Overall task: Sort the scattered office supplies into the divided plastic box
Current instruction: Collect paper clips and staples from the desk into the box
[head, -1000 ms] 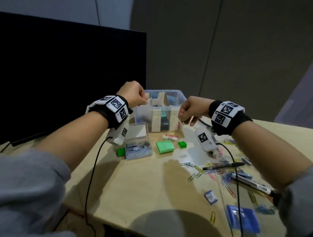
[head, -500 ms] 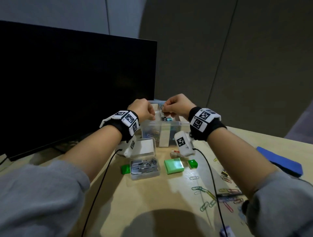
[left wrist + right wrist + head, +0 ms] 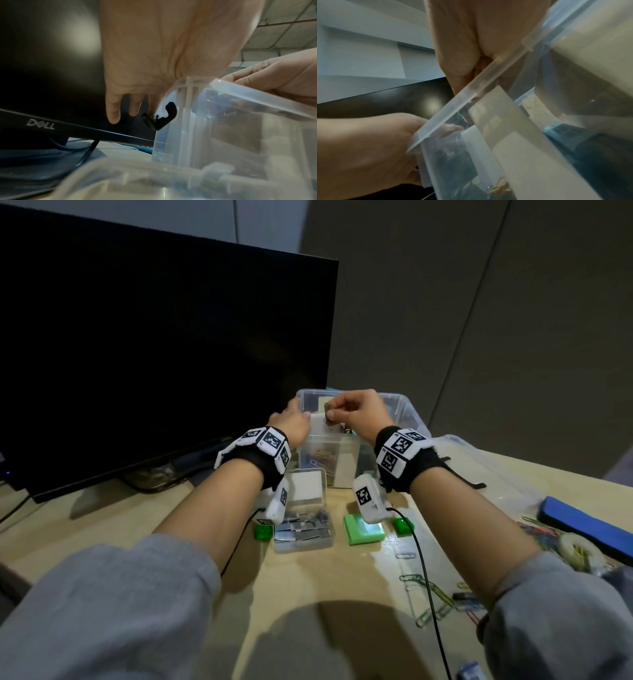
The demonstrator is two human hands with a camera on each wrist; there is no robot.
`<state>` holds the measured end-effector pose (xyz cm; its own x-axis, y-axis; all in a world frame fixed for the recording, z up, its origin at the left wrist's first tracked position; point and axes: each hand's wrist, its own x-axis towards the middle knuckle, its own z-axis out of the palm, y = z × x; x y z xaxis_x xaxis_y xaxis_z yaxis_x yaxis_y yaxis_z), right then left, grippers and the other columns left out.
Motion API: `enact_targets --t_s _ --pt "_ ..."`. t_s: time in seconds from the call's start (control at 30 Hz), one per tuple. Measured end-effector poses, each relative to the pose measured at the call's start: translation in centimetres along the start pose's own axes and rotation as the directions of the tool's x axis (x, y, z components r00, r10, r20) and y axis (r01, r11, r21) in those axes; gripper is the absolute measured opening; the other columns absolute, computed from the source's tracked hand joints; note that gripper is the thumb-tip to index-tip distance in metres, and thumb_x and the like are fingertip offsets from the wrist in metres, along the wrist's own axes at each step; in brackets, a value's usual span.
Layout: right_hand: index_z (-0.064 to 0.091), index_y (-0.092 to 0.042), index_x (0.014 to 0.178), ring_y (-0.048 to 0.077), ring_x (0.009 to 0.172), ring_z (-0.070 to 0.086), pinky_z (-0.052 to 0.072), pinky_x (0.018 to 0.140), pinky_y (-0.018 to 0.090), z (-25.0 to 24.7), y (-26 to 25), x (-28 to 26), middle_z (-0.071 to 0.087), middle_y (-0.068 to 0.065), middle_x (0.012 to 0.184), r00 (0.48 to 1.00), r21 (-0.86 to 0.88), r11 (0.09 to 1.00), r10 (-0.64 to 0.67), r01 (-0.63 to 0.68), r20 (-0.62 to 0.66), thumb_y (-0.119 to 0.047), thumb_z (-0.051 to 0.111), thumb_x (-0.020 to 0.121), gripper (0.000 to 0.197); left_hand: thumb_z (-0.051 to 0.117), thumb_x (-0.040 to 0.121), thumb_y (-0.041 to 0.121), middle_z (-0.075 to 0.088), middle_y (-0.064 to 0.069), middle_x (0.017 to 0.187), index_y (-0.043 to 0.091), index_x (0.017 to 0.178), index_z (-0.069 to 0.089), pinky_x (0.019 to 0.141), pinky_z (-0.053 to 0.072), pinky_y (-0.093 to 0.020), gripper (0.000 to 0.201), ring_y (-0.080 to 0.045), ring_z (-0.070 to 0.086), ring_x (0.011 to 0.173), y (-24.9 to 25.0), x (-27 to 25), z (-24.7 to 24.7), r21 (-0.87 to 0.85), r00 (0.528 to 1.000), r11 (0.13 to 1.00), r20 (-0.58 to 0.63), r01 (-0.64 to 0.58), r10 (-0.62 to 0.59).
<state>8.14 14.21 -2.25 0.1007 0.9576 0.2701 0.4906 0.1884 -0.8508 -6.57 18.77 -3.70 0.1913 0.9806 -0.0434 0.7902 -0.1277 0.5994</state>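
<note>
The clear divided plastic box (image 3: 406, 409) stands at the back of the desk, in front of the monitor. My left hand (image 3: 291, 421) holds its left wall at the rim, thumb (image 3: 450, 128) inside and fingers (image 3: 112, 112) hanging down outside. A black clip-like shape (image 3: 161, 119) shows by those fingers; I cannot tell whether they hold it. My right hand (image 3: 356, 412) hovers over the box's back left part and pinches a small dark clip (image 3: 329, 415) in its fingertips. Coloured paper clips (image 3: 320, 455) lie in the front left compartment.
A black monitor (image 3: 164, 364) stands close behind and left of the box. In front lie an open staple case (image 3: 303, 530), a green box (image 3: 364, 530) and two small green cubes (image 3: 263, 531). Loose paper clips (image 3: 428, 587), a tape roll (image 3: 577, 549) and a blue pad (image 3: 582, 525) are at the right.
Both hands moved forward and up to the box. The right hand came from the box's front right to above it; the left hand left its fist and took the left rim.
</note>
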Motion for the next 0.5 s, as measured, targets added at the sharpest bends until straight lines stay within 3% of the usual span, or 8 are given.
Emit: enact_targets --t_s 0.1,0.2,0.4,0.5 --pt "0.07 -0.007 0.098 0.001 0.073 0.066 0.051 0.068 0.014 0.2 0.1 0.1 0.07 0.001 0.086 1.0 -0.06 0.998 -0.011 0.012 0.015 -0.01 0.065 0.089 0.011 0.027 0.103 0.038 0.042 -0.023 0.143 0.034 0.153 0.007 0.1 0.044 -0.046 0.054 -0.038 0.054 0.116 -0.3 0.5 0.2 -0.019 0.999 0.999 0.016 0.047 -0.047" --pt "0.07 -0.009 0.103 0.004 0.082 0.067 0.052 0.076 0.018 0.3 0.2 0.2 0.071 0.002 0.092 0.999 -0.125 0.992 -0.026 0.03 0.034 -0.014 0.061 0.093 0.015 0.028 0.102 0.035 0.045 -0.021 0.141 0.035 0.153 0.005 0.1 0.045 -0.047 0.056 -0.036 0.055 0.115 -0.6 0.9 0.3 -0.069 0.998 0.996 0.034 0.052 -0.05" --pt "0.069 -0.01 0.11 0.009 0.096 0.067 0.051 0.089 0.022 0.0 0.3 -0.2 0.071 0.002 0.101 0.999 -0.054 0.997 -0.049 0.049 0.013 -0.008 0.055 0.094 0.021 0.031 0.1 0.036 0.05 -0.019 0.136 0.035 0.152 0.007 0.099 0.047 -0.049 0.057 -0.036 0.057 0.112 -1.0 1.7 0.5 -0.137 0.998 0.99 0.055 0.046 -0.038" --pt "0.068 -0.012 0.11 0.008 0.099 0.064 0.05 0.088 0.019 -0.1 0.4 -0.3 0.069 -0.001 0.103 0.997 -0.015 0.998 -0.06 0.06 -0.043 -0.007 0.057 0.092 0.022 0.032 0.096 0.038 0.051 -0.019 0.132 0.039 0.15 0.01 0.096 0.048 -0.051 0.058 -0.037 0.058 0.109 -1.2 2.2 0.8 -0.184 0.996 0.981 0.079 0.057 -0.043"
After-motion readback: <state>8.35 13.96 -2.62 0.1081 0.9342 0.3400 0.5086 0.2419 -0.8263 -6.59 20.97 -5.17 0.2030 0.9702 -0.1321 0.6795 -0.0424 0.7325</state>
